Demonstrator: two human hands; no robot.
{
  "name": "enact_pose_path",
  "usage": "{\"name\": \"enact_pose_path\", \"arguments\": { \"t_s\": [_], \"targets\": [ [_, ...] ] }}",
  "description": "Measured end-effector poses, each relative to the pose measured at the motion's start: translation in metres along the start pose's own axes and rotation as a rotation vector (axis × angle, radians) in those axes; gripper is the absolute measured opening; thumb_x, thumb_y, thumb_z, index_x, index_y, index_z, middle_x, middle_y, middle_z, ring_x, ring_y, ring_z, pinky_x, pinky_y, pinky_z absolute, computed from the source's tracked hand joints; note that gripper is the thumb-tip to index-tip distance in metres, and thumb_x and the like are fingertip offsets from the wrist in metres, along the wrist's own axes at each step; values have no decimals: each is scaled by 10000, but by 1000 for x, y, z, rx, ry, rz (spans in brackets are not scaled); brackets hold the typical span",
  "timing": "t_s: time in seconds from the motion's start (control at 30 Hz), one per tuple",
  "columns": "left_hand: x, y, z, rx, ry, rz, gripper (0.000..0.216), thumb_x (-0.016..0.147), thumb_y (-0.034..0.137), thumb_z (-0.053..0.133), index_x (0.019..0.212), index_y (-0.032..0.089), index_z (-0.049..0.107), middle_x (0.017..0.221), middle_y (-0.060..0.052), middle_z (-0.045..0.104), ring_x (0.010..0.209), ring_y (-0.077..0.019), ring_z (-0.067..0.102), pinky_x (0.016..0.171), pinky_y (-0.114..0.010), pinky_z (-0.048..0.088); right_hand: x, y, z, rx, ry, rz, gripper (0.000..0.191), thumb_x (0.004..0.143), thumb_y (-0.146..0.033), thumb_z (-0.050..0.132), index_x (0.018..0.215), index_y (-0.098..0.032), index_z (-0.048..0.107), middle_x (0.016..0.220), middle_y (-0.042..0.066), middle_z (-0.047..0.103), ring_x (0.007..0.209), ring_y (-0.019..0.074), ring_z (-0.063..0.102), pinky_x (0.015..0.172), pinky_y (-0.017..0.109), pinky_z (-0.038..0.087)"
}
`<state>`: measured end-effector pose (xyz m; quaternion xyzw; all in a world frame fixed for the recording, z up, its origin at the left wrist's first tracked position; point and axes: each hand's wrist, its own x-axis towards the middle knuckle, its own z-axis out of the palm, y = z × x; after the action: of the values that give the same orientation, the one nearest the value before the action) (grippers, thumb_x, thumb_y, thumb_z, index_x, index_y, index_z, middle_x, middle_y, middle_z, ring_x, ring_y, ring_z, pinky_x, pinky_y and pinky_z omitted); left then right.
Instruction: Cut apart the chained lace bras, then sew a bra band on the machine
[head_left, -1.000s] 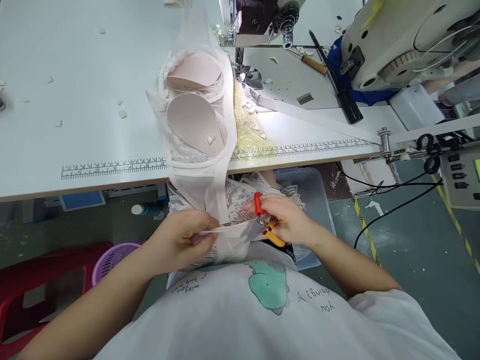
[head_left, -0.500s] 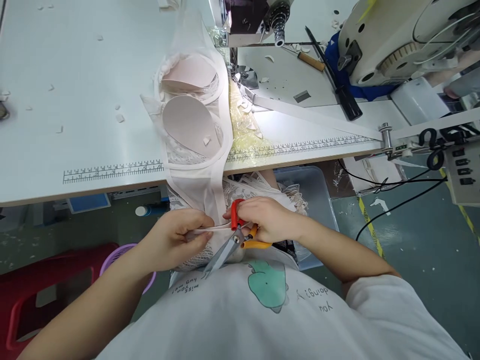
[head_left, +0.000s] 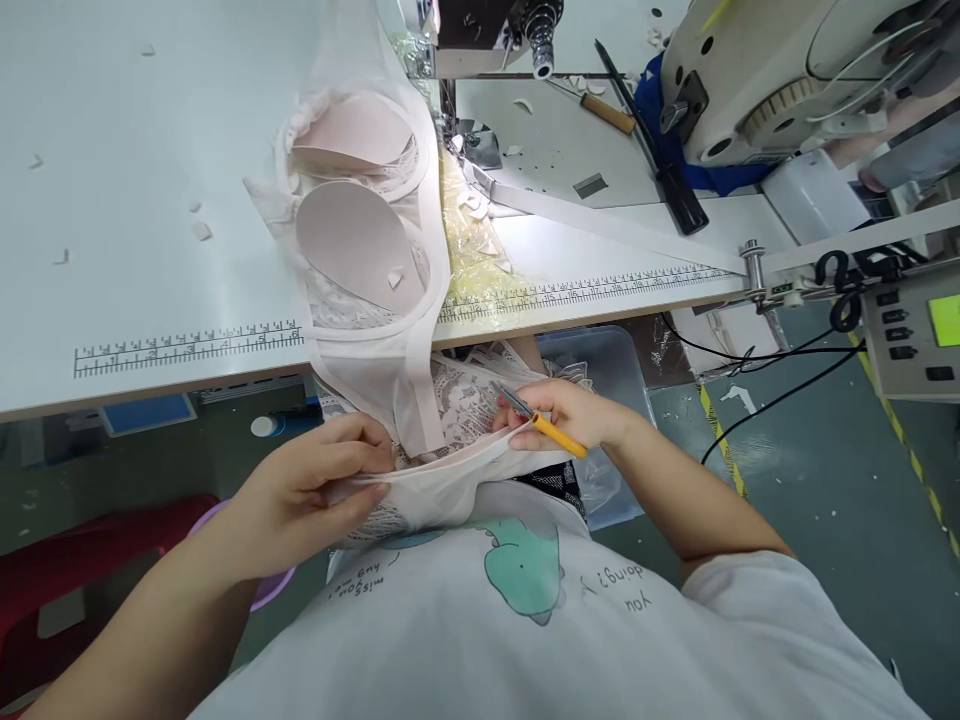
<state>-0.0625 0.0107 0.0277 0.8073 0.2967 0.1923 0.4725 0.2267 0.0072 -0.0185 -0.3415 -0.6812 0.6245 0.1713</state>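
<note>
The cloth (head_left: pixel 442 497) is lying over the person's lap, just below the near edge of the surface (head_left: pixel 150 285), its upper border running between the two hands. The left hand (head_left: pixel 334 480) is pinching one end of that border between thumb and fingers; the right hand (head_left: pixel 561 410) is pinching it farther along while also holding the scissors (head_left: pixel 559 436), the orange handle jutting out and the blades pointing forward. That double grip is probably the weak point: were the scissors turning in the fingers, the blades could be nicking the lace (head_left: pixel 469 395) just beside them, or a fingertip. Uneven pulling could be stretching the border, and the bra (head_left: pixel 360 240), hanging partly over the edge, could be sliding down if its lower end were snagging. The cloth is looking white, thin and soft, sagging in folds beneath a faintly pinkish border, with more lace showing below the left hand; whether it is joining the bra, one cannot tell. The bra is resting with its pale cups upward, a small scrap (head_left: pixel 395 277) lying in the nearer one. Beyond it, a white tape (head_left: pixel 600 227) is stretching rightward in front of the machine (head_left: pixel 724 90).
</note>
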Motion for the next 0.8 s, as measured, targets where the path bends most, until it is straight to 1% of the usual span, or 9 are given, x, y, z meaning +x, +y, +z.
{"name": "enact_pose_path", "arguments": {
  "t_s": [0.1,0.2,0.33,0.4,0.47,0.53,0.63,0.73,0.8],
  "targets": [
    [0,0,0,26,14,23,189,729,107,558,837,228,655,818,-63,658,697,-174,626,570,-206,500,-4,4,5,113,82,18,221,724,-278,621,652,-174,440,796,58,603,786,170,593,662,285,471],
    [1,2,0,75,38,53,197,729,126,563,862,226,669,810,-58,703,709,-178,655,611,-194,516,-8,4,12,183,175,33,189,723,-255,621,662,-168,464,800,58,608,772,160,588,669,287,468],
    [-3,4,2,136,87,58,219,718,150,580,902,235,662,791,-37,721,666,-171,664,564,-175,510,-12,5,21,310,304,62,218,695,-272,662,656,-175,471,766,40,633,785,163,599,700,297,468],
    [-7,6,4,135,90,-6,211,732,170,567,898,265,654,791,-6,717,658,-151,657,560,-164,502,-14,6,25,348,364,55,219,691,-286,669,646,-177,485,739,37,639,793,171,606,722,307,461],
    [-12,7,6,121,79,-109,206,755,195,545,903,296,648,821,22,710,683,-129,648,608,-153,497,-15,7,30,376,441,32,202,696,-295,662,641,-180,506,743,40,647,798,175,609,745,316,453],
    [-17,8,8,108,77,-179,200,773,222,531,907,321,643,852,40,703,716,-115,642,667,-148,492,-16,7,34,402,515,17,185,691,-290,662,643,-183,519,769,41,654,797,173,609,759,319,448],
    [-22,9,9,142,93,-218,169,775,275,536,888,345,641,867,56,697,742,-113,641,679,-142,490,-16,6,39,436,591,20,184,659,-264,685,638,-186,519,809,41,656,789,167,603,753,317,447],
    [-25,10,9,197,108,-260,149,774,323,536,872,365,639,868,68,693,742,-114,642,635,-135,492,-15,3,43,484,650,5,211,627,-264,711,639,-188,515,827,38,648,801,165,592,741,314,449],
    [-27,11,9,211,117,-278,146,776,338,527,867,374,635,863,71,693,731,-119,644,606,-140,497,-15,0,45,517,681,-14,236,609,-274,728,639,-188,511,802,29,636,794,162,584,732,311,450]
  ]
}}
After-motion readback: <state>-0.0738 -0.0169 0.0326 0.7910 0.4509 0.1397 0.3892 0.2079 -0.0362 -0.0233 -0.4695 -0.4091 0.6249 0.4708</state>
